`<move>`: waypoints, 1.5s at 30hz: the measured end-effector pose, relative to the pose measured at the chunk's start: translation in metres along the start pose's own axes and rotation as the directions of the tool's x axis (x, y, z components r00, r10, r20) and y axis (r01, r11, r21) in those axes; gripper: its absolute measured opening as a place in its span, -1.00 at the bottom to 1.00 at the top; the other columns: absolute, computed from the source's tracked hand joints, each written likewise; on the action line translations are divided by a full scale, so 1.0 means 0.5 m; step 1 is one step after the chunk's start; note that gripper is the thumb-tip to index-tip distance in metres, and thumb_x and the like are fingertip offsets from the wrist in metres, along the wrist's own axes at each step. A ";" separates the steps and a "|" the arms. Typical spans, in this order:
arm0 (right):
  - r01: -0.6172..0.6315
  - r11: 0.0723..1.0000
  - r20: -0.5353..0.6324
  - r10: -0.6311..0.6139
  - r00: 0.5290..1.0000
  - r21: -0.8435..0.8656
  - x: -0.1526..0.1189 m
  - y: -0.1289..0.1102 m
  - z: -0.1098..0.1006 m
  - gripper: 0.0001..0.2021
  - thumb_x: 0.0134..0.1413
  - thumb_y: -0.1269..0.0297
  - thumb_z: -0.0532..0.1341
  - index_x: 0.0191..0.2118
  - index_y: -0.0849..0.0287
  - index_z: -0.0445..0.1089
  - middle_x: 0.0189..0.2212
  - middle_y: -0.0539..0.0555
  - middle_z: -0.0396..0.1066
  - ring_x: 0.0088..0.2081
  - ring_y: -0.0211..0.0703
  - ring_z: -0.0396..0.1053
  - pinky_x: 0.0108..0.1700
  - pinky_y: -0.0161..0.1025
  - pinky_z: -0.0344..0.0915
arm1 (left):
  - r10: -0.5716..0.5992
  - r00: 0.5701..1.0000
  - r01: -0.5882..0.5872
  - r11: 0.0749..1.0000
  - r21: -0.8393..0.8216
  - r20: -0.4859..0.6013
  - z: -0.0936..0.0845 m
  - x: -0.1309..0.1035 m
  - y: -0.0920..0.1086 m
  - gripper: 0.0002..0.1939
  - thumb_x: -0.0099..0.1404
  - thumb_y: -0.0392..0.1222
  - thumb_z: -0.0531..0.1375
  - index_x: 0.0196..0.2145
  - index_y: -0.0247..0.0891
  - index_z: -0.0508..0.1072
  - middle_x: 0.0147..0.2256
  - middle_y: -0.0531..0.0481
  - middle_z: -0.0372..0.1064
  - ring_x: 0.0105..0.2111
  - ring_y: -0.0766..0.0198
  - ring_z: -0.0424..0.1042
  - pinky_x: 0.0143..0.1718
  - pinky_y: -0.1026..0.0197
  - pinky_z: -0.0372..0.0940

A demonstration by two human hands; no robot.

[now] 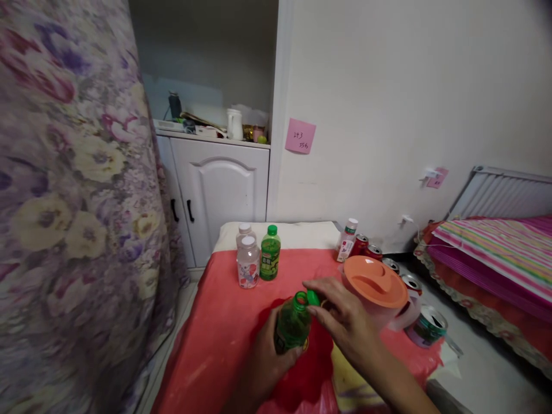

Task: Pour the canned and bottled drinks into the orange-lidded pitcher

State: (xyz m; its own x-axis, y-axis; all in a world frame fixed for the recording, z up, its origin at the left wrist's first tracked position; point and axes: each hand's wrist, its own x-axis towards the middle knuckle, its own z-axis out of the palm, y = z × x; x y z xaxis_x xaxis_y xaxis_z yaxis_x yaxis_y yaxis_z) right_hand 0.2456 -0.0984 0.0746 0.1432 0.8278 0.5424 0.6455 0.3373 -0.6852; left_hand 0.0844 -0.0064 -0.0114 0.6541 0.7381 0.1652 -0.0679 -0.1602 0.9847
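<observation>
Left hand [265,359] wrapped around the lower body of a green bottle [292,323], fingers closed on it and holding it tilted, neck toward 1 o'clock. Right hand [345,322] above and to the right of the bottle, thumb and fingertips pinching the green cap [313,297], which sits just beside the open neck rather than on it. The bottle is translucent green plastic with a dark label band near the hand; its contents cannot be judged. It is held just above the red cloth covering the table [215,339], near the table's centre. At 3 o'clock from the bottle, just beside the right hand, stands a pitcher with an orange lid [374,282]. At 11 o'clock stand two clear bottles with pale caps [248,261] and a second green bottle [270,254], capped and upright, close together. At 1 o'clock, along the far and right table edge, a small white bottle [347,240] and a row of drink cans [390,264]. Floral curtain [69,201] at 9 o'clock; white cabinet [218,190] at 12 o'clock; striped bed cover [495,247] at 3 o'clock.
</observation>
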 end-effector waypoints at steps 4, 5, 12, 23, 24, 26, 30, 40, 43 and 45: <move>0.012 0.999 0.147 -0.006 0.989 -0.037 0.038 -0.020 -0.013 -0.67 0.30 0.43 0.21 0.12 0.03 0.45 -0.14 0.06 0.42 -0.13 -0.17 0.43 -0.05 -0.21 0.36 | 0.020 1.000 -0.020 0.999 0.026 -0.001 -0.002 0.000 -0.011 -0.32 0.07 -0.09 0.34 0.14 -0.27 0.31 0.08 -0.24 0.44 0.06 -0.11 0.42 0.11 -0.07 0.26; 0.008 0.998 0.198 0.004 0.980 -0.059 0.044 -0.027 -0.015 -0.66 0.30 0.44 0.20 0.13 0.02 0.45 -0.14 0.06 0.41 -0.12 -0.17 0.42 -0.04 -0.20 0.36 | 0.026 1.000 -0.026 0.999 0.034 -0.002 -0.002 0.000 -0.013 -0.33 0.07 -0.08 0.34 0.13 -0.28 0.31 0.08 -0.25 0.44 0.04 -0.10 0.42 0.10 -0.07 0.26; 0.063 0.971 0.422 0.041 0.906 -0.230 0.067 -0.066 -0.036 -0.61 0.25 0.56 0.16 0.08 0.04 0.49 -0.12 0.06 0.41 -0.11 -0.13 0.41 -0.05 -0.17 0.34 | 0.029 1.000 -0.029 0.999 0.014 0.007 0.002 0.002 -0.011 -0.39 0.06 -0.07 0.32 0.06 -0.29 0.32 -0.07 -0.18 0.47 -0.10 -0.03 0.45 -0.08 0.03 0.31; 0.094 0.921 0.439 0.089 0.894 -0.379 0.076 -0.071 -0.052 -0.73 0.25 0.47 0.25 0.01 0.07 0.49 -0.14 0.03 0.47 -0.21 -0.16 0.45 -0.21 -0.24 0.25 | 0.020 1.000 -0.020 0.999 0.049 0.000 0.003 -0.002 0.000 -0.36 0.05 -0.12 0.33 0.09 -0.29 0.32 -0.01 -0.21 0.47 -0.03 -0.07 0.45 0.00 -0.01 0.31; 0.085 0.906 0.426 0.111 0.898 -0.415 0.080 -0.074 -0.051 -0.81 0.24 0.42 0.30 -0.05 0.09 0.51 -0.19 0.02 0.47 -0.26 -0.17 0.44 -0.26 -0.25 0.22 | 0.027 1.000 -0.027 0.999 0.036 0.002 0.003 -0.002 0.001 -0.36 0.06 -0.12 0.33 0.09 -0.27 0.33 0.00 -0.20 0.47 -0.02 -0.06 0.45 0.01 -0.01 0.31; 0.040 0.869 0.375 0.171 0.911 -0.493 0.087 -0.079 -0.045 -0.86 0.17 0.24 0.39 -0.20 0.14 0.51 -0.31 0.00 0.48 -0.36 -0.18 0.41 -0.36 -0.25 0.12 | 0.036 0.999 -0.036 0.999 0.003 0.007 0.004 -0.002 0.005 -0.38 0.07 -0.12 0.33 0.09 -0.25 0.34 0.00 -0.18 0.48 -0.01 -0.06 0.46 0.02 0.01 0.32; -0.034 0.807 0.276 0.241 0.931 -0.589 0.088 -0.077 -0.037 -0.61 0.13 -0.09 0.36 -0.27 0.20 0.48 -0.41 0.04 0.50 -0.42 -0.11 0.40 -0.42 -0.22 0.03 | 0.030 0.999 -0.030 0.999 -0.018 -0.010 0.006 -0.002 0.014 -0.40 0.04 -0.16 0.33 0.06 -0.25 0.38 0.00 -0.18 0.50 0.02 -0.08 0.47 0.04 0.02 0.33; 0.069 0.966 0.329 0.017 0.944 -0.248 0.055 -0.052 -0.042 -0.81 0.32 0.41 0.18 -0.01 0.12 0.41 -0.14 0.08 0.42 -0.17 -0.13 0.42 -0.10 -0.19 0.33 | -0.004 0.999 0.002 1.000 -0.029 -0.039 0.010 -0.003 0.016 -0.40 0.00 -0.12 0.36 0.02 -0.26 0.40 -0.01 -0.20 0.52 -0.03 -0.08 0.50 0.01 0.02 0.37; 0.032 0.954 0.297 0.061 0.953 -0.297 0.065 -0.052 -0.033 -0.90 0.24 0.37 0.29 -0.13 0.14 0.41 -0.24 0.03 0.42 -0.25 -0.15 0.39 -0.20 -0.22 0.27 | 0.006 0.999 -0.007 1.000 -0.029 -0.036 0.009 -0.004 0.018 -0.38 -0.01 -0.13 0.36 0.04 -0.27 0.40 0.00 -0.19 0.52 -0.01 -0.09 0.50 0.02 0.01 0.36; -0.021 0.930 0.251 0.121 0.960 -0.367 0.069 -0.053 -0.026 -0.87 0.18 0.31 0.36 -0.26 0.17 0.39 -0.32 0.00 0.40 -0.33 -0.17 0.35 -0.30 -0.23 0.19 | 0.014 0.999 -0.015 0.999 -0.030 -0.033 0.008 -0.004 0.019 -0.37 0.00 -0.13 0.36 0.06 -0.25 0.40 0.01 -0.19 0.52 0.02 -0.10 0.49 0.05 0.00 0.35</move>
State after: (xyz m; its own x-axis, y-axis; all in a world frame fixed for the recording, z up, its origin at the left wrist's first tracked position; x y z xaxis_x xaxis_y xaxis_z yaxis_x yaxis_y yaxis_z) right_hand 0.2433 -0.0845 0.1179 0.0273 0.9486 0.3154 0.8728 0.1312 -0.4701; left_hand 0.0857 -0.0120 -0.0024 0.6277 0.7573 0.1804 -0.0999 -0.1515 0.9834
